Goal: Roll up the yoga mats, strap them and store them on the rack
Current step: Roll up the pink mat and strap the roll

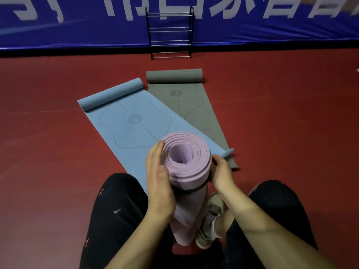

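We cannot read the white lettering [236,6] on the blue banner [272,33]: it is blurred and cut by the top edge. The fingertips of the right hand [221,171] vanish behind the pink mat [187,152], whose lower end we lose between the legs [116,220]; its black strap [196,188] runs under the left hand [159,177].

Pink yoga mat [187,152] rolled tight, standing on end at 6 o'clock, thin black strap [196,188] looped around it, blue yoga mat [124,123] flat at 11 o'clock, far end curled, grey yoga mat [190,105] likewise at 12, black metal rack [171,33] beyond at 12.
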`<move>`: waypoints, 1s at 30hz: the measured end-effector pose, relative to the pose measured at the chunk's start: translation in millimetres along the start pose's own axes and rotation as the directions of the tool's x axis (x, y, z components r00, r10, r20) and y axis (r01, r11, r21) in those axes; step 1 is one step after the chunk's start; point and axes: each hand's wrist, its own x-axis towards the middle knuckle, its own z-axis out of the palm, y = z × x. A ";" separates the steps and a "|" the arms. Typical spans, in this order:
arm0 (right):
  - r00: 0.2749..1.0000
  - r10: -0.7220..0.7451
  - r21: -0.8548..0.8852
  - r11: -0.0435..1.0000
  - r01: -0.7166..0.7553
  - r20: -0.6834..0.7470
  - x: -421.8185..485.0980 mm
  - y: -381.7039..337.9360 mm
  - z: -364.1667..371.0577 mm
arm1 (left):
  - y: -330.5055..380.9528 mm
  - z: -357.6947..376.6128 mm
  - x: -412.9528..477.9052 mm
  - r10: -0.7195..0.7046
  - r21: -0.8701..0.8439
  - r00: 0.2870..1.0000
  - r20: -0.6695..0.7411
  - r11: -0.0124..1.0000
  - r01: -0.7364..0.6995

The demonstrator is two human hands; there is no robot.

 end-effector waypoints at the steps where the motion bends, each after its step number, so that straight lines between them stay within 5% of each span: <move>1: 0.999 -0.037 0.065 0.997 0.037 0.006 3.1 3.7 1.3 | -9.9 -0.5 0.7 0.043 0.089 0.997 0.063 0.995 -0.049; 5: 0.972 -0.232 0.279 0.936 0.214 0.034 4.9 -9.5 1.5 | -22.0 3.1 17.8 -0.042 0.057 0.991 0.129 0.998 0.035; 14: 0.905 -0.296 -0.071 0.941 0.332 0.305 -16.4 25.0 -29.2 | -62.3 -20.2 11.4 -0.199 0.331 0.865 0.461 0.943 0.041; 20: 0.814 -0.475 0.096 0.876 0.472 0.335 -21.3 15.5 -27.8 | -55.9 -28.8 8.9 -0.094 0.297 0.882 0.461 0.953 -0.054; 23: 0.833 -0.352 0.023 0.925 0.379 0.427 -23.6 30.0 -20.8 | -54.9 -22.0 6.4 -0.130 0.258 0.839 0.528 0.966 -0.013; 27: 0.851 -0.072 -0.350 0.891 0.289 0.520 -13.9 66.0 -27.0 | -91.2 -31.8 2.1 -0.364 0.462 0.745 0.559 0.883 0.084; 30: 0.874 -0.050 -0.323 0.918 0.232 0.483 -6.4 70.5 -36.4 | -96.1 -34.9 0.2 -0.495 0.604 0.703 0.511 0.788 0.115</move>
